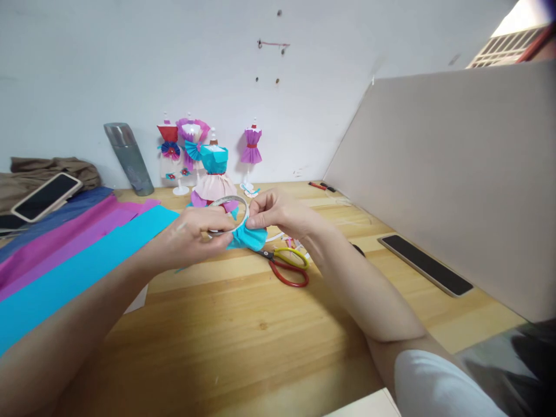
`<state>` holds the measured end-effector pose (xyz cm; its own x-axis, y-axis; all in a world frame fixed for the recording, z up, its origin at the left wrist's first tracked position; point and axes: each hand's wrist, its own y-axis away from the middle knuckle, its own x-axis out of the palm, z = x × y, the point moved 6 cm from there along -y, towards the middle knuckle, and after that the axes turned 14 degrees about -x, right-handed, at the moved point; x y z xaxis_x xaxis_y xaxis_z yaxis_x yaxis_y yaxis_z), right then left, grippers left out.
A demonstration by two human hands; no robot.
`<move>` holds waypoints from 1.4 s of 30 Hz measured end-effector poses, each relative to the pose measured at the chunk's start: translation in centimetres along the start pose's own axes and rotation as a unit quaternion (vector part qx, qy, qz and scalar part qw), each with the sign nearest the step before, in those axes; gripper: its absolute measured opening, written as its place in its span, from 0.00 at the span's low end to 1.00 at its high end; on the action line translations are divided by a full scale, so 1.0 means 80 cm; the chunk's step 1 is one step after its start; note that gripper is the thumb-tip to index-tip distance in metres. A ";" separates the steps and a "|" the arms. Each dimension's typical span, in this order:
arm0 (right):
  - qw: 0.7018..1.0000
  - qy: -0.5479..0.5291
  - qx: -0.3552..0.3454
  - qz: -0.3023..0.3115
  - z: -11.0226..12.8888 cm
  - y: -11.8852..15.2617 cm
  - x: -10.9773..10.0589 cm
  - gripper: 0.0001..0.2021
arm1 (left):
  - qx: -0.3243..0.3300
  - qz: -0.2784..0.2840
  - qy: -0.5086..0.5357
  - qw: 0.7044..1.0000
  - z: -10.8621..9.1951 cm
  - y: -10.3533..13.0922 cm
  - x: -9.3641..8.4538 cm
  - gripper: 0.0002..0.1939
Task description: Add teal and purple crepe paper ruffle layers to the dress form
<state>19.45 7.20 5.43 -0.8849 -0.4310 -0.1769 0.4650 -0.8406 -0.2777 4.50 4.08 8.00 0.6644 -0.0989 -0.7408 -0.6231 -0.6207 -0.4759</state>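
My left hand [193, 234] is closed round the near left side of a roll of clear tape [233, 198], held tilted above the table. At the roll's right edge, my right hand [278, 213] pinches the tape with thumb and forefinger. A gathered piece of turquoise crepe paper [251, 237] sits just under the roll and the fingertips; which hand bears it is hard to tell. Scissors [290, 266] with one yellow and one red handle lie below my right hand. Behind the roll stands a small dress form [215, 165] in a turquoise top and pale skirt.
More dressed forms [252, 145] and a steel flask [130, 159] stand along the wall. Turquoise [104, 258] and purple paper strips lie left, near a phone [47, 196]. A dark flat slab [425, 263] lies right, beside a grey partition [456, 174].
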 end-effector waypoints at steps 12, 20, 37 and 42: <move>0.999 0.049 0.018 0.009 0.010 0.011 -0.006 0.16 | -0.165 0.080 0.112 0.977 0.042 -0.007 0.009 0.14; 0.989 0.138 0.015 0.041 -0.011 0.004 -0.004 0.10 | -0.225 0.113 0.194 0.948 0.052 -0.006 0.035 0.12; 0.954 0.298 0.009 0.022 -0.017 -0.004 -0.013 0.04 | -0.246 0.067 0.175 0.951 0.072 0.000 0.074 0.14; 0.934 0.356 -0.011 0.013 -0.008 -0.003 -0.010 0.05 | -0.257 0.060 0.179 0.948 0.073 0.001 0.075 0.13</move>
<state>20.08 7.95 5.04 -0.6338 -0.1168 -0.7647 0.4925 -0.8232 -0.2824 6.04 7.98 0.72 0.7560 -0.3934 -0.5232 -0.4811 -0.8759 -0.0366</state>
